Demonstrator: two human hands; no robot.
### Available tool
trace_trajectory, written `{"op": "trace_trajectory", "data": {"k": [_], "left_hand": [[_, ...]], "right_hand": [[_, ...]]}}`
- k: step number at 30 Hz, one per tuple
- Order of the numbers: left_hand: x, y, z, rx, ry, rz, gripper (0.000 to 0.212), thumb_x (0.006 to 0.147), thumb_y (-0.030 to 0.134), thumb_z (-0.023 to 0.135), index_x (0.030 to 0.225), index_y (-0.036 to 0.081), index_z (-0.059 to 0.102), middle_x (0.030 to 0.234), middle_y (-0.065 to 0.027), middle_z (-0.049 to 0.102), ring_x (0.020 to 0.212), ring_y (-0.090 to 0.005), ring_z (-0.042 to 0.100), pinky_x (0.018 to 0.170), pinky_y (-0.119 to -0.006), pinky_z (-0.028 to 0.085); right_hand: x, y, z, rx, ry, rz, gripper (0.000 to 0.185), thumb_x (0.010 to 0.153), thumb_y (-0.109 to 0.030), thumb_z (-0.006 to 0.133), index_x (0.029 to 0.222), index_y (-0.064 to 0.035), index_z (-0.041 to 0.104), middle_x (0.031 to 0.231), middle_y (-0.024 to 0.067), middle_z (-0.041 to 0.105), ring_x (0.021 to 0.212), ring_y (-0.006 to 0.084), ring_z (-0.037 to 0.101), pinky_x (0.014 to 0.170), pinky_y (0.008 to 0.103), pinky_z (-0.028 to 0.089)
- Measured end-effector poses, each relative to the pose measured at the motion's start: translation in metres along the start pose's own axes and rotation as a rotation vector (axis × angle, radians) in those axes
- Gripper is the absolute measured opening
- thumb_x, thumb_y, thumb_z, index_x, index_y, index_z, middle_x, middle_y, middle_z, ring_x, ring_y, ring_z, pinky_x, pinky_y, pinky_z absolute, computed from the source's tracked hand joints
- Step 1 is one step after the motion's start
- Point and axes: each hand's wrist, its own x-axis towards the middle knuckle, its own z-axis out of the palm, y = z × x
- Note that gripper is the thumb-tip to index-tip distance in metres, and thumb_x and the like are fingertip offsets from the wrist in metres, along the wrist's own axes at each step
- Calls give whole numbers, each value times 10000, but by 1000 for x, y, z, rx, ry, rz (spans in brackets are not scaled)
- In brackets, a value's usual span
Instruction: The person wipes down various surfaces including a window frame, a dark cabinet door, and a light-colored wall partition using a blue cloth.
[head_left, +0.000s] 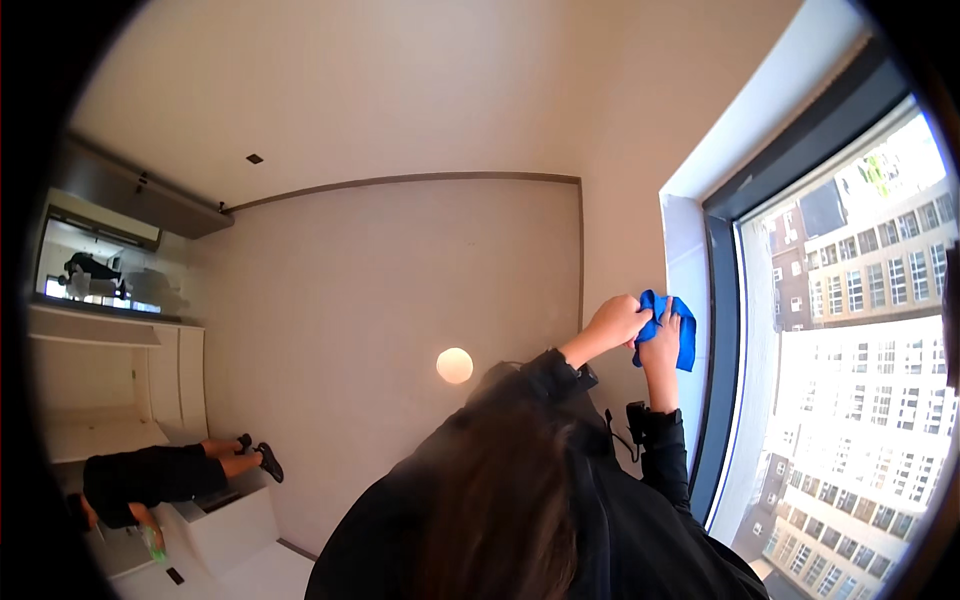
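A blue cloth (684, 330) lies bunched at the inner edge of the pale window sill (686, 259). My left hand (611, 322) grips its left side, with the fingers curled around a fold. From below, my right hand (661, 346) holds the cloth against the sill, its fingers stretched over the fabric. Both hands are close together, nearly touching. Part of the cloth is hidden under the right hand. Dark sleeves cover both forearms.
Right of the sill runs a dark window frame (721, 300), with buildings beyond the glass. A black cable (621, 444) hangs by my right wrist. A bright round spot (454, 365) shows on the floor. At far left, another person (150, 476) bends beside white cabinets (176, 375).
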Motion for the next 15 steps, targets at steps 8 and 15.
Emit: {"op": "trace_trajectory", "data": {"k": [8,15], "left_hand": [[-11,7,-144,-364,121,-117,396,907,284,509,642,-4,567,519,-70,555,448,-154,548,461,-277,424],[-126,-59,-328,-203,594,-147,264,906,194,452,845,8,629,596,-43,583,547,-126,555,526,-255,429]], "right_hand": [[80,-116,-18,561,119,-76,314,803,-29,557,1114,-29,599,1009,221,622,903,403,599,755,428,477],[159,-303,36,596,-30,-717,161,749,-52,651,909,-60,651,735,147,592,636,319,589,545,373,446]]}}
